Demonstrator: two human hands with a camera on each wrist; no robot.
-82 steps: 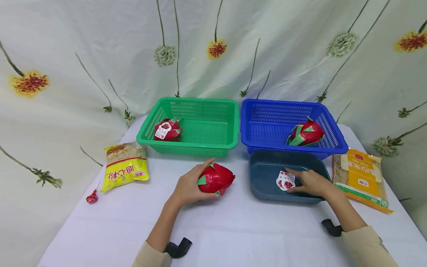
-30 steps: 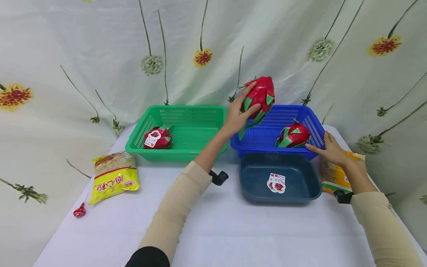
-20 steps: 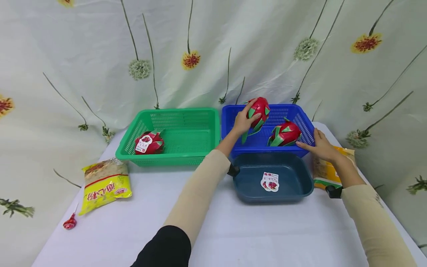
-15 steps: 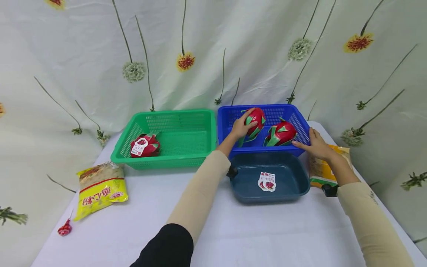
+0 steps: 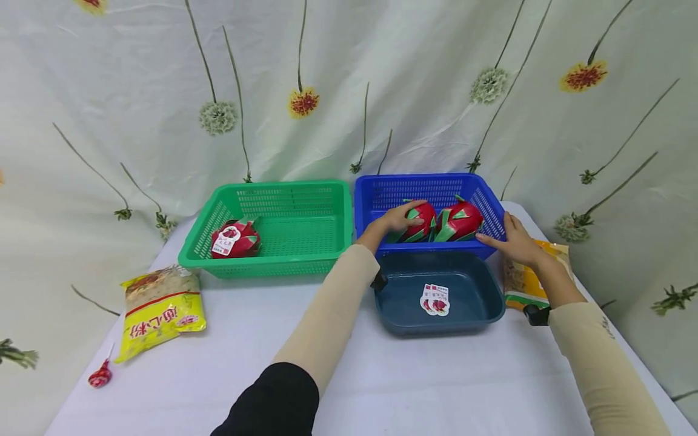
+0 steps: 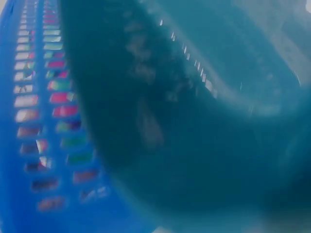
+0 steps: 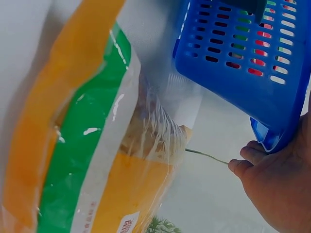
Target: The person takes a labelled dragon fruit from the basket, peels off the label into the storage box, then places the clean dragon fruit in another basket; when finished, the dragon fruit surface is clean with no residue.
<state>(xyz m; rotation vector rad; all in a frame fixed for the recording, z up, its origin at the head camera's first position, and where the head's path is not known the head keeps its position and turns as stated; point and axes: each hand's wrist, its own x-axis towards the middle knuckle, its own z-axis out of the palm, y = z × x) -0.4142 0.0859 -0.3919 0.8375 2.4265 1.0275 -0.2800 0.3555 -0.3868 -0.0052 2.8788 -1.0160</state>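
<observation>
Left grip (image 5: 395, 219) curls round a dragon fruit (image 5: 425, 217), probably light, firm and slick, best held about its middle; right grip (image 5: 517, 243) pinches the blue basket (image 5: 383, 188) at its rim.

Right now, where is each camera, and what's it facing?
Head: on the head, facing forward and down; shows blue basket, left hand, right hand, sleeves.
Left wrist: worn there, facing blue basket and dark tray; blurred, no clear hand.
Right wrist: worn there, facing blue basket and orange bag; right hand shows.
Head and right wrist share the orange bag.

Yellow bag (image 5: 162, 313) near red lollipop (image 5: 100, 375); orange bag (image 5: 522, 282); flowered cloth (image 5: 425, 54) behind.
</observation>
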